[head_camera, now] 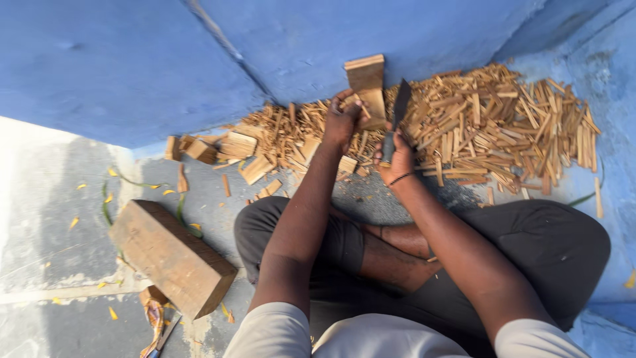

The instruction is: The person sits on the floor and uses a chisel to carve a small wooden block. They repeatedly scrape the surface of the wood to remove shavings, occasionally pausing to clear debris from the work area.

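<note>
Wood block (366, 89) upright in left grip (342, 121).

Both bare arms reach forward from the bottom of the frame toward its upper middle. The left hand (342, 119) sits higher, fingers curled shut in a grip, wrist bent slightly inward. The right hand (392, 161), just lower and to the right, is closed in a fist, a dark band around its wrist.
</note>
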